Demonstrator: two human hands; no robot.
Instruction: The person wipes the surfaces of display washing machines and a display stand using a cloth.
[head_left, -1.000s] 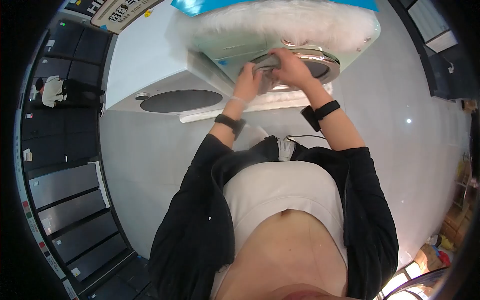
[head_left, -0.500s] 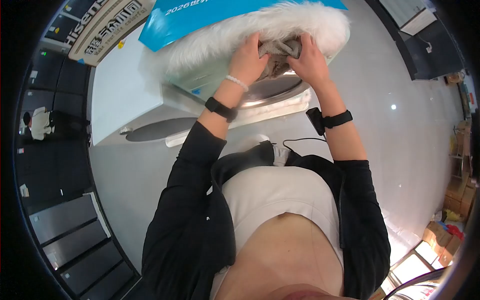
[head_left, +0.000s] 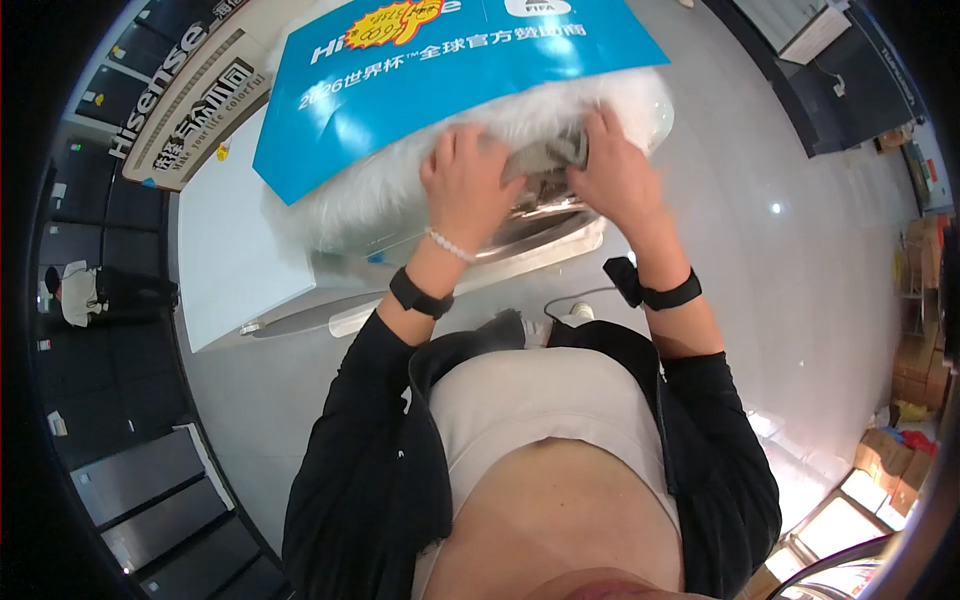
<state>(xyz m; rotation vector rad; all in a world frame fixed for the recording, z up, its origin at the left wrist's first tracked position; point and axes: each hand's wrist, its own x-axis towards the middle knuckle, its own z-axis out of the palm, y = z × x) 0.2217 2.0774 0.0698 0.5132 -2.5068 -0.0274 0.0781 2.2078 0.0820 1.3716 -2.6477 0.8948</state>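
A crumpled grey cloth (head_left: 541, 160) lies between my two hands at the front edge of the white fur cover (head_left: 375, 195). My left hand (head_left: 468, 185) is at the cloth's left side, fingers bent and somewhat spread over the fur; whether it grips the cloth is blurred. On the right side, my right hand (head_left: 617, 165) has its fingers and thumb around the cloth's edge. Just below the hands is the round chrome-rimmed door (head_left: 545, 233) of the pale green machine. A blue printed sheet (head_left: 440, 85) rests on the fur.
A white machine (head_left: 240, 235) stands to the left, with a printed sign (head_left: 195, 115) behind it. Far left, a person (head_left: 80, 293) stands by dark cabinets. Cardboard boxes (head_left: 885, 460) are at the right edge. A black cable (head_left: 570, 298) hangs near my waist.
The view has tilted toward the machine's top, showing more of the blue sheet. My hands have moved with the grey cloth from the round door up to the fur's front edge.
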